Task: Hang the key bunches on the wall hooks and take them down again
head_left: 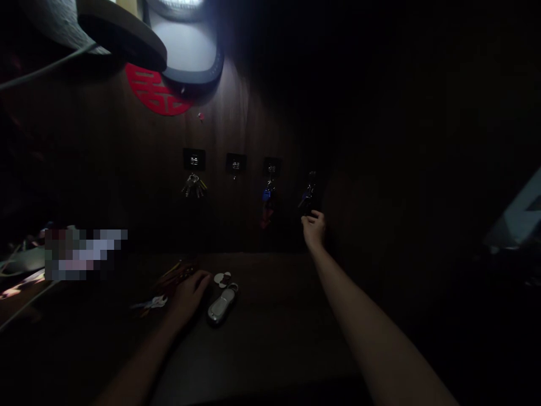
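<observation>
rightmost keys (309,193) dim and blurred, red cutout (164,108) partly hidden, forearms (359,310) cut off below

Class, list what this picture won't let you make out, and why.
Head view throughout:
Whether the right hand touches the rightmost keys: too dark.
What lies under the left hand: the hand covers it.
Upper part of the red cutout: behind the pale device and dark disc.
Top of the bright light: cut off by the upper edge.
What the mosaic patch covers: pixelated.
</observation>
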Demonstrator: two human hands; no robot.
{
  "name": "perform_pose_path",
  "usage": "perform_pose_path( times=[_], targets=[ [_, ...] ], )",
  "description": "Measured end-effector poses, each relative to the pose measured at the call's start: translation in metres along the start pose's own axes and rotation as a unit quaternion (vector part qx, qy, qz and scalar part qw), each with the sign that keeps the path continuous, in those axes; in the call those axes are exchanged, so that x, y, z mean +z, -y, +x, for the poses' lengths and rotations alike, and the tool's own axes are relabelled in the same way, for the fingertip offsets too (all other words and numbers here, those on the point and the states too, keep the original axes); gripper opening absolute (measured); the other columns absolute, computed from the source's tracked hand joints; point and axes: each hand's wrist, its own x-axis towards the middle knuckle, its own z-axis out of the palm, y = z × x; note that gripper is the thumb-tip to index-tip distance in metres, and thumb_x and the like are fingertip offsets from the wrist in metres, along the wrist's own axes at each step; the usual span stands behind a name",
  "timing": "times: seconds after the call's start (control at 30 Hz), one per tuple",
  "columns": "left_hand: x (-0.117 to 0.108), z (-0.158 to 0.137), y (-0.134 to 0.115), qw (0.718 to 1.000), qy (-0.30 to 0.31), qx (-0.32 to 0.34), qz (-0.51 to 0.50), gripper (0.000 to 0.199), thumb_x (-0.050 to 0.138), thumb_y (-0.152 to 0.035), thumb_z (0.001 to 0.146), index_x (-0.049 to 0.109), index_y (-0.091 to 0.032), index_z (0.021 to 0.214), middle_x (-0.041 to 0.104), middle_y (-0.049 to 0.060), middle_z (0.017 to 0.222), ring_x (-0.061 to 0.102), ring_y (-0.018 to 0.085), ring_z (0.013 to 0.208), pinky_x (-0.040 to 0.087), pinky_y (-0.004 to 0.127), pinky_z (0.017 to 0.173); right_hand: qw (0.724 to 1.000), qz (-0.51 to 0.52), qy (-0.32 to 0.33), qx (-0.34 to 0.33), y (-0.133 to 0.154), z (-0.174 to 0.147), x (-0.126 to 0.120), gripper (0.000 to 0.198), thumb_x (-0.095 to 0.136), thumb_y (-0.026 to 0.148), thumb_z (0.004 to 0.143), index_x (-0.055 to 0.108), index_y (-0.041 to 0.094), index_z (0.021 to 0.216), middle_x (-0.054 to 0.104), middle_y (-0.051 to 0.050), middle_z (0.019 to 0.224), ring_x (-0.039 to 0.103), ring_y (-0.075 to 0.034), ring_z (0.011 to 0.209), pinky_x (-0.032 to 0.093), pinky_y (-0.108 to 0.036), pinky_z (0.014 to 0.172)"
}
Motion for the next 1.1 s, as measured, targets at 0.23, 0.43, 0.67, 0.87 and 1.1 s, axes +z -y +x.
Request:
perform_pose_path(
  times=[0.23, 0.43, 0.67, 0.87, 1.1],
  targets=[
    [0.0, -0.002, 0.001, 1.0, -0.014, 0.009, 0.009, 0.032, 0.038, -0.042, 0.081, 0.062, -0.02, 0.084, 0.068, 0.003, 0.087, 0.062, 0.02, 0.086, 0.046, 0.031, 0.08, 0.995, 0.069, 0.07, 0.025, -0.029, -0.044, 0.003, 0.032, 0.051, 0.024, 0.067, 0.05, 0.018, 0.099, 0.065, -0.005, 0.087, 0.061, -0.015, 0.074, 0.046, -0.025, 0.062],
    [0.001, -0.002, 0.001, 1.0, -0.013, 0.002, 0.007, 0.033, 0.037, -0.041, 0.081, 0.061, -0.019, 0.085, 0.068, 0.004, 0.088, 0.062, 0.02, 0.086, 0.046, 0.031, 0.079, 0.979, 0.107, 0.16, 0.058, -0.042, -0.099, 0.016, 0.035, 0.053, 0.027, 0.065, 0.052, 0.017, 0.099, 0.065, -0.007, 0.09, 0.062, -0.016, 0.076, 0.048, -0.027, 0.062],
    [0.001, -0.002, 0.004, 1.0, -0.006, 0.008, 0.003, 0.029, 0.038, -0.036, 0.081, 0.061, -0.02, 0.09, 0.067, 0.003, 0.091, 0.061, 0.019, 0.089, 0.045, 0.032, 0.082, 0.944, 0.019, 0.325, -0.058, -0.034, -0.162, 0.024, 0.021, 0.049, 0.024, 0.073, 0.06, 0.021, 0.09, 0.066, -0.005, 0.091, 0.061, -0.018, 0.088, 0.047, -0.033, 0.08],
    [0.002, -0.003, 0.003, 1.0, -0.001, 0.016, 0.006, 0.028, 0.038, -0.034, 0.082, 0.061, -0.02, 0.091, 0.067, 0.002, 0.093, 0.061, 0.019, 0.09, 0.045, 0.032, 0.083, 0.893, -0.08, 0.416, -0.153, -0.023, -0.174, 0.018, 0.021, 0.046, 0.016, 0.078, 0.065, 0.023, 0.083, 0.065, -0.003, 0.089, 0.059, -0.017, 0.089, 0.044, -0.032, 0.082],
    [0.005, -0.005, 0.002, 0.999, 0.018, 0.049, -0.004, 0.027, 0.04, -0.032, 0.082, 0.061, -0.02, 0.094, 0.068, 0.003, 0.097, 0.061, 0.018, 0.093, 0.045, 0.032, 0.085, 0.868, -0.177, 0.437, -0.16, -0.019, -0.182, 0.024, 0.015, 0.053, 0.024, 0.08, 0.068, 0.024, 0.082, 0.066, -0.004, 0.094, 0.055, -0.02, 0.094, 0.037, -0.037, 0.086]
  ],
)
